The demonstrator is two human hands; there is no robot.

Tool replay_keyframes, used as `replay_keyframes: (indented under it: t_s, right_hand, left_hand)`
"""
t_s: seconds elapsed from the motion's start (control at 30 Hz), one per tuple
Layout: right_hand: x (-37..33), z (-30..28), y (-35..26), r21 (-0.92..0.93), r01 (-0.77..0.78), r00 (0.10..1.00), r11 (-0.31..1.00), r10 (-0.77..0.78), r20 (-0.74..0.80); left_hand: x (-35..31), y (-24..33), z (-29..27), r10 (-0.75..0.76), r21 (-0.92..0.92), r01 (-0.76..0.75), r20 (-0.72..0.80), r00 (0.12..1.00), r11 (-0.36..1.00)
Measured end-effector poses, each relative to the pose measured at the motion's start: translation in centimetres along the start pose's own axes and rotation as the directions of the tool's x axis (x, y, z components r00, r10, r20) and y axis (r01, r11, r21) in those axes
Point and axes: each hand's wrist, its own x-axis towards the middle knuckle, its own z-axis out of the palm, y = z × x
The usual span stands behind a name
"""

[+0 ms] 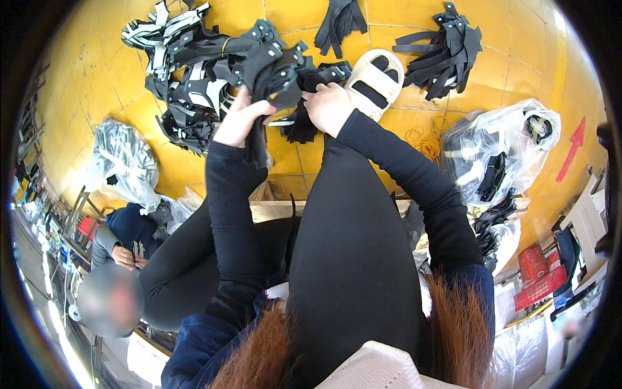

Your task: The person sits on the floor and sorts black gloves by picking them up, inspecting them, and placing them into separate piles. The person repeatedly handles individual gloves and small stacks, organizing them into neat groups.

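Single view, left head-worn fisheye, facing steeply down over wearer's lap, black leggings [353, 259] near, left hand [241, 121] and right hand [329, 108] farther out, yellow tiled floor [512, 71] beyond.

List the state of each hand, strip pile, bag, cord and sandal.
Left hand, closed on black strips
Right hand, fingers curled, grip unclear
Black-and-white strip heap, jumbled
Top strip bundle, lying fanned
Upper-right strip bundle, splayed
Left bag, bulging
Right bag, holding dark strips
Orange cord, loosely tangled
Sandal, strap side up
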Motion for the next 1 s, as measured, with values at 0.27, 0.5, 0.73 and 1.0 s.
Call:
replay_keyframes:
  t_s: [0.27, 0.5, 0.73, 1.0]
  right_hand:
    - [-1.4, -5.2, 1.4, 0.828, -0.029, 0.999, 0.56, 0.004, 0.032]
    - [-3.5, -7.6, 1.0, 0.969, 0.012, 0.794, -0.245, 0.592, 0.14]
    - [-4.5, -10.4, 0.8, 0.861, 0.393, 0.732, -0.323, 0.677, -0.08]
    - [-3.7, -10.8, 0.3, 0.904, 0.174, 0.592, 0.391, 0.692, -0.413]
  left_hand:
    - [-0.7, 4.6, 1.2, 0.376, 0.328, -0.356, 0.004, 0.927, 0.875]
    - [0.8, 0.1, 8.2, 0.388, 0.766, -0.245, -0.006, 0.922, 0.594]
    - [1.3, 0.5, 7.4, 0.347, -0.307, -0.281, 0.188, 0.919, 0.909]
    - [0.8, 0.8, 8.5, 0.228, -0.523, -0.161, 0.066, 0.971, 0.837]
